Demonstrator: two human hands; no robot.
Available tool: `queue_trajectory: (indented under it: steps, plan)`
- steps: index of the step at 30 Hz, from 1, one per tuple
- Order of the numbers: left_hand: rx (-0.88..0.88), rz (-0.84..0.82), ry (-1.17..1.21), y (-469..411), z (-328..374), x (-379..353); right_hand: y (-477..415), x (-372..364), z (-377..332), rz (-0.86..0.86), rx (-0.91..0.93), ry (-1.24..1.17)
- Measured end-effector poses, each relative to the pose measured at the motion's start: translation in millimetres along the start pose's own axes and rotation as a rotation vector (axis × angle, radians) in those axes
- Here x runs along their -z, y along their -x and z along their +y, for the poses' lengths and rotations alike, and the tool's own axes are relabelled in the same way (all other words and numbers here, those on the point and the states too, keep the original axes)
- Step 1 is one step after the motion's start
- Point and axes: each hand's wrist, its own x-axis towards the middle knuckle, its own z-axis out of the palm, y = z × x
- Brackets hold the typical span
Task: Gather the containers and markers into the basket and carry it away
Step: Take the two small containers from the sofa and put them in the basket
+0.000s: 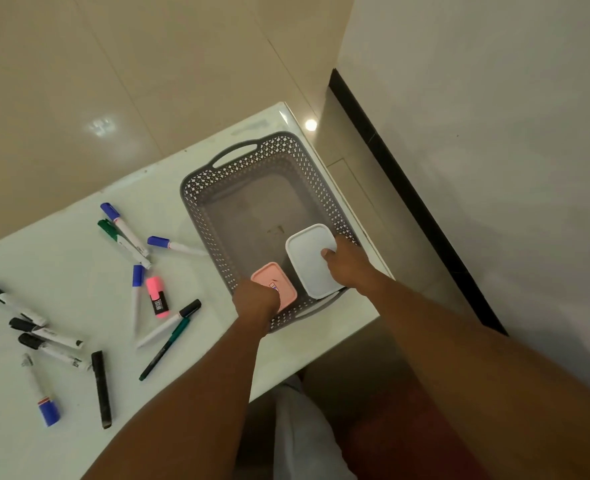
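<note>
Checking the grey basket (200, 202) on the white worktop (61, 254), I find both containers at its near end. My left hand (255, 299) has its fingers curled on the pink-lidded container (281, 284), and my right hand (349, 265) grips the white-lidded container (307, 258), thumb on top. The markers (124, 230) and pink highlighter (156, 296) lie ungathered; carrying is outstanding. No label is legible.

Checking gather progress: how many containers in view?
2. Pink container, held by the left hand, and white container, held by the right hand, both inside the basket at its near end. More may be hidden.
</note>
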Motion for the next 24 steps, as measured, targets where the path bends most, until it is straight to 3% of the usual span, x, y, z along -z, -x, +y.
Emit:
queue_trajectory:
  steps: [16, 19, 24]
  plan:
    - [-0.143, 0.014, -0.026, 14.2, -8.2, 7.7, 19.0, -8.0, -1.3, 0.234, 0.053, 0.092]
    - [-0.292, 0.022, -0.154, 30.8, -16.3, 22.1, 42.8, -14.6, -3.1, 0.336, 0.050, 0.112]
    - [-0.700, 0.085, -0.407, 57.1, -62.3, 67.2, 106.7, -40.5, -13.9, 0.459, 0.145, 0.245]
